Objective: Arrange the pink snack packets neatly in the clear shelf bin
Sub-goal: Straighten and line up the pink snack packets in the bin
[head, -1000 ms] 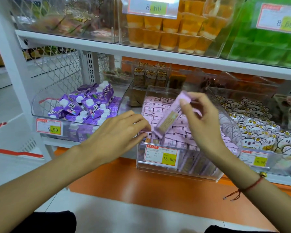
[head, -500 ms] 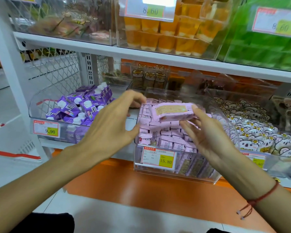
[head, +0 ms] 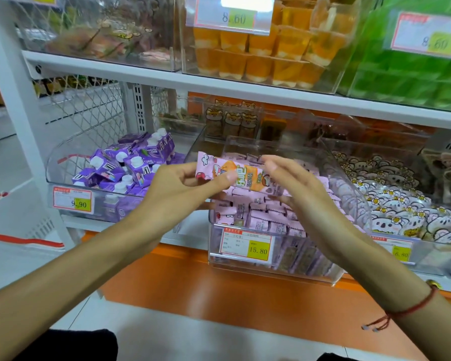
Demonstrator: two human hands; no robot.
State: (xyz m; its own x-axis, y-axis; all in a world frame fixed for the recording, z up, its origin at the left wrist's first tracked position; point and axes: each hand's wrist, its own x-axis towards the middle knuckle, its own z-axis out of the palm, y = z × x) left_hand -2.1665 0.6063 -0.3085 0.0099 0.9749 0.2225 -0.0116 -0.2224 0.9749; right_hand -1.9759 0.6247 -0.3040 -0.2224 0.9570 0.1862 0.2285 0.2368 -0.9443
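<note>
My left hand [head: 177, 188] pinches a pink snack packet [head: 248, 175] by its left half, thumb on the printed front. The packet lies level and lengthwise above the clear shelf bin [head: 349, 194]. My right hand [head: 297, 188] is at the packet's right end with fingers nearly straight and loose; whether it touches the packet is unclear. Several pink packets [head: 261, 217] fill the bin below, mostly in rows with their backs up. A price tag reading 15.80 [head: 246, 244] is on the bin's front.
A bin of purple cartons [head: 130, 165] stands to the left and a bin of koala-print packets [head: 401, 204] to the right. The white upper shelf [head: 219, 87] carries orange jelly cups [head: 258, 56]. An orange base panel [head: 219, 290] runs below.
The packet passed from my right hand's grip into my left hand's pinch and turned over, so its printed front now faces me. My right fingers have loosened.
</note>
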